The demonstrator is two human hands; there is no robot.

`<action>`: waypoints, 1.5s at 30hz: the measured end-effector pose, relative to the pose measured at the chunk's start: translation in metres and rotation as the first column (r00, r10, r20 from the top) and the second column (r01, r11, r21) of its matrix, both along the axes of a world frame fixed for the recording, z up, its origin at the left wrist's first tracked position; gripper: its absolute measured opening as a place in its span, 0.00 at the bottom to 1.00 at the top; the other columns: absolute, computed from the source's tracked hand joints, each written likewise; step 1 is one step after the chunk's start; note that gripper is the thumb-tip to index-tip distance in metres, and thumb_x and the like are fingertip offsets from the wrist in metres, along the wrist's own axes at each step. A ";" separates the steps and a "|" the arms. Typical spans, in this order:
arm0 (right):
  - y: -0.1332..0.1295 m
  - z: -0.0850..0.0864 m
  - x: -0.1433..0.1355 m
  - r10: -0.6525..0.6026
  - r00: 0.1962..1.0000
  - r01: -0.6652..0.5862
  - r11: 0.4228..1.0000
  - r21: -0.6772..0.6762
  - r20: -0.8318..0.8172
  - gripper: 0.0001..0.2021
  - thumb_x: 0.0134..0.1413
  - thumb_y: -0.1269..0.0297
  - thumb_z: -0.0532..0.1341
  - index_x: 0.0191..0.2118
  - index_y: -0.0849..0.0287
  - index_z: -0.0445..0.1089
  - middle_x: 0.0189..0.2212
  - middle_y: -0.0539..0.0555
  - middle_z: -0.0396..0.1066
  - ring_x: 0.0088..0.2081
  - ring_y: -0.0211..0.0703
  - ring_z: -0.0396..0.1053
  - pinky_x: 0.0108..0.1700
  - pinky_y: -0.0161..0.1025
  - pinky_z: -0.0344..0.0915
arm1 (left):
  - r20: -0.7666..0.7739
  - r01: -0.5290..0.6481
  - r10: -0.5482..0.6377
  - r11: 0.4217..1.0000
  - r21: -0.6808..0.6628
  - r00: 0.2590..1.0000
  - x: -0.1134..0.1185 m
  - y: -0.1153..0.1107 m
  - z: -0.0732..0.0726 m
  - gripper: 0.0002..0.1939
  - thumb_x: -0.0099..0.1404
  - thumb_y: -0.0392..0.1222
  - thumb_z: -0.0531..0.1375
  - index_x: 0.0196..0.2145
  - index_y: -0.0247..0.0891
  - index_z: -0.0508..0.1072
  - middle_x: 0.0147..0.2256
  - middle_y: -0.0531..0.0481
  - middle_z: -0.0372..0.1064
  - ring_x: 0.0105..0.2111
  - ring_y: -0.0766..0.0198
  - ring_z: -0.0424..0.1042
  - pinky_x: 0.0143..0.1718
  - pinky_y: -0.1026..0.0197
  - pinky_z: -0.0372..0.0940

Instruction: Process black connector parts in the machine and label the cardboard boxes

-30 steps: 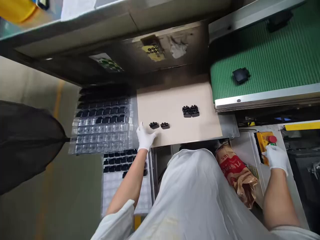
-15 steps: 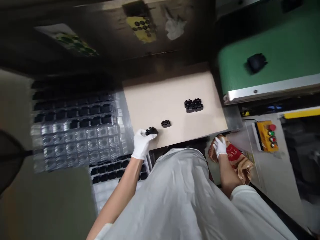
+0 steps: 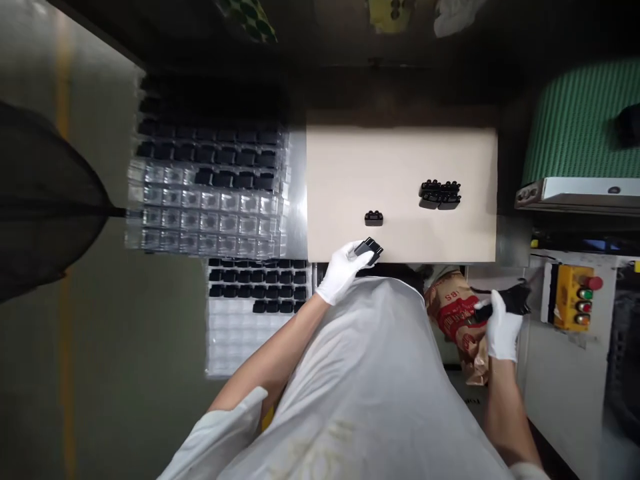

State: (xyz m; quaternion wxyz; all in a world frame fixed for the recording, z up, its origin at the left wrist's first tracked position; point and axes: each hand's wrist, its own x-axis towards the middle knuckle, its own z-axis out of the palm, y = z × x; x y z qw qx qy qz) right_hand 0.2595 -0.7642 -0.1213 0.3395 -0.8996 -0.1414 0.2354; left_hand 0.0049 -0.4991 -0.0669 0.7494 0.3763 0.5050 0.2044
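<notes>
My left hand (image 3: 344, 270), in a white glove, pinches a small black plastic part (image 3: 369, 249) at the front edge of the beige board (image 3: 340, 167). A single similar black part (image 3: 373, 218) lies just beyond it. Farther right on the board sits a tight cluster of several black parts (image 3: 440, 194). My gloved right hand (image 3: 503, 327) is closed around a larger black piece (image 3: 517, 298), over the side of a brown paper sack with red print (image 3: 453, 307). The exact shape of that piece is blurred.
Left of the board is a clear compartment tray (image 3: 200, 227), partly filled with black parts. A white tray (image 3: 235, 340) with more parts lies lower. To the right are a green conveyor belt (image 3: 565, 127) and a yellow button box (image 3: 571, 297). A dark mesh fan-like shape (image 3: 45, 207) stands far left.
The view has turned and shifted. My left hand has moved right along the board's front edge with its part. My right hand has left the sack's top and now holds a black piece.
</notes>
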 end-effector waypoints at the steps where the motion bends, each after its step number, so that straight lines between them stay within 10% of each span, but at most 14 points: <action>1: -0.006 0.021 -0.008 0.085 0.996 -0.086 0.996 -0.039 -0.032 0.21 0.61 0.43 0.56 0.38 0.57 0.73 0.32 0.58 0.76 0.38 0.54 0.76 0.49 0.51 0.72 | -0.005 0.007 -0.007 1.000 0.012 1.000 0.000 -0.004 -0.003 0.27 0.55 0.49 0.75 0.48 0.33 0.76 0.45 0.42 0.79 0.42 0.58 0.78 0.49 0.53 0.72; 6: 0.003 0.096 -0.045 0.525 0.780 -0.589 0.799 -0.117 -0.340 0.17 0.61 0.45 0.61 0.40 0.52 0.76 0.41 0.55 0.80 0.44 0.51 0.76 0.50 0.44 0.70 | -0.148 0.101 -0.078 0.983 0.156 0.986 -0.003 -0.026 -0.018 0.21 0.62 0.44 0.68 0.51 0.35 0.74 0.49 0.41 0.78 0.50 0.53 0.77 0.54 0.52 0.70; 13: 0.034 0.108 -0.033 0.887 0.431 -0.794 0.284 -0.538 -0.168 0.24 0.62 0.41 0.55 0.26 0.53 0.74 0.24 0.58 0.73 0.31 0.56 0.72 0.38 0.46 0.63 | -0.728 0.584 -0.157 0.717 0.380 0.667 -0.028 -0.054 -0.027 0.18 0.70 0.40 0.60 0.56 0.34 0.72 0.48 0.35 0.76 0.47 0.47 0.77 0.51 0.48 0.70; 17: 0.043 0.098 -0.007 0.921 0.352 -0.847 0.238 -0.475 -0.165 0.24 0.62 0.42 0.54 0.27 0.53 0.76 0.26 0.58 0.74 0.31 0.53 0.72 0.39 0.45 0.63 | -0.862 0.776 -0.142 0.524 0.351 0.486 -0.053 -0.060 -0.031 0.19 0.73 0.38 0.54 0.59 0.32 0.70 0.50 0.33 0.75 0.51 0.44 0.76 0.54 0.46 0.69; 22: 0.048 0.097 0.020 0.932 0.256 -0.905 0.137 -0.402 -0.259 0.23 0.63 0.41 0.55 0.30 0.52 0.78 0.29 0.55 0.78 0.31 0.51 0.73 0.33 0.42 0.59 | -0.836 0.834 -0.210 0.364 0.414 0.507 -0.077 -0.082 -0.023 0.20 0.69 0.29 0.53 0.55 0.38 0.74 0.55 0.37 0.74 0.58 0.47 0.72 0.62 0.46 0.65; 24: 0.046 0.097 0.024 0.943 0.207 -0.897 0.076 -0.435 -0.261 0.23 0.63 0.42 0.56 0.30 0.52 0.78 0.28 0.55 0.79 0.31 0.51 0.74 0.32 0.42 0.57 | -0.786 0.786 -0.226 0.420 0.454 0.575 -0.076 -0.102 -0.017 0.19 0.69 0.31 0.55 0.55 0.38 0.75 0.56 0.38 0.74 0.58 0.48 0.72 0.63 0.46 0.65; 26: 0.040 0.094 0.025 0.956 0.151 -0.897 0.024 -0.442 -0.253 0.23 0.64 0.43 0.55 0.29 0.53 0.78 0.29 0.56 0.79 0.32 0.52 0.74 0.33 0.42 0.57 | -0.720 0.640 -0.159 0.611 0.466 0.676 -0.069 -0.125 -0.015 0.17 0.69 0.36 0.60 0.55 0.39 0.76 0.54 0.41 0.76 0.56 0.48 0.74 0.62 0.46 0.65; 29: 0.022 0.085 0.022 0.973 0.088 -0.891 -0.018 -0.453 -0.212 0.25 0.65 0.43 0.53 0.30 0.54 0.78 0.30 0.58 0.79 0.35 0.54 0.75 0.35 0.41 0.57 | -0.500 0.100 0.092 0.934 0.343 0.861 -0.052 -0.159 -0.017 0.17 0.63 0.41 0.68 0.49 0.37 0.77 0.45 0.44 0.79 0.47 0.52 0.78 0.59 0.46 0.69; 33: -0.006 0.073 0.024 0.972 0.083 -0.915 -0.014 -0.403 -0.221 0.21 0.65 0.46 0.55 0.34 0.54 0.79 0.34 0.58 0.80 0.38 0.55 0.76 0.37 0.41 0.59 | -0.013 -0.447 0.450 0.884 -0.135 0.893 -0.039 -0.191 -0.026 0.09 0.60 0.36 0.71 0.34 0.30 0.77 0.34 0.45 0.77 0.37 0.60 0.78 0.55 0.46 0.73; 38: -0.019 0.073 0.042 0.908 0.192 -0.958 0.091 -0.273 -0.371 0.22 0.63 0.44 0.57 0.33 0.55 0.79 0.30 0.56 0.80 0.33 0.50 0.75 0.34 0.39 0.59 | 0.192 -0.370 0.463 0.848 -0.381 0.865 -0.053 -0.209 -0.030 0.08 0.60 0.32 0.71 0.38 0.27 0.80 0.38 0.40 0.79 0.40 0.57 0.79 0.50 0.52 0.76; 45: 0.013 0.083 0.048 0.897 0.158 -0.970 0.062 -0.237 -0.412 0.22 0.60 0.43 0.59 0.34 0.56 0.81 0.28 0.55 0.79 0.34 0.52 0.76 0.33 0.37 0.59 | 0.259 0.020 0.048 0.967 -0.254 0.965 -0.080 -0.186 -0.025 0.25 0.53 0.46 0.77 0.42 0.26 0.80 0.35 0.39 0.79 0.35 0.55 0.79 0.42 0.54 0.74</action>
